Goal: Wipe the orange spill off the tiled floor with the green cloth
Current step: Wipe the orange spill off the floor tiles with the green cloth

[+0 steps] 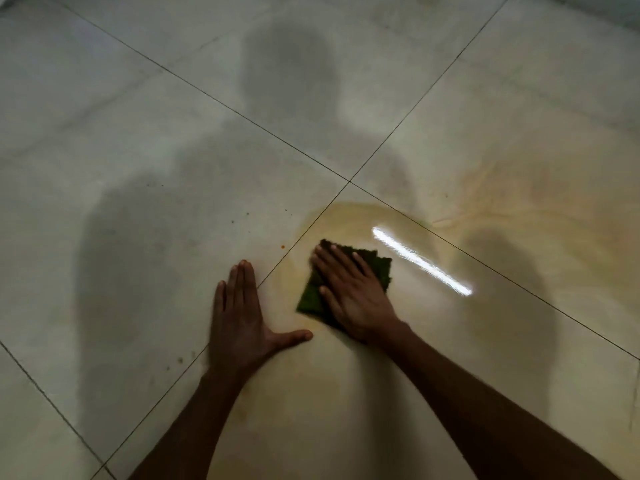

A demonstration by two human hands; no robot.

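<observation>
Across the tiled floor (145,109) pale squares ran out from me, split by dark grout lines that crossed just beyond my hands; my own shadow lay over the far tiles, head and shoulders, because the light stood behind me. Nearer in, the orange spill (349,216) spread as a thin yellowish film over the tile on my right side, reaching past the grout line toward streaks farther right; a bright strip of reflected light (420,259) lay on the wet sheen, which told me how much liquid remained, so I judged the wiping only partly done. My left hand (239,320) was flat on the drier tile, fingers straight and together, thumb stretched out toward the spill; it carried my weight, I think, and stayed just outside the wet edge for that reason. My right hand (349,289) pressed the green cloth (310,296) flat to the floor inside the spill, fingers extended and slightly spread, not curled round it, so the whole pad met the tile. Smallest of all, a few orange specks (248,213) sat apart on the left tile, untouched.
</observation>
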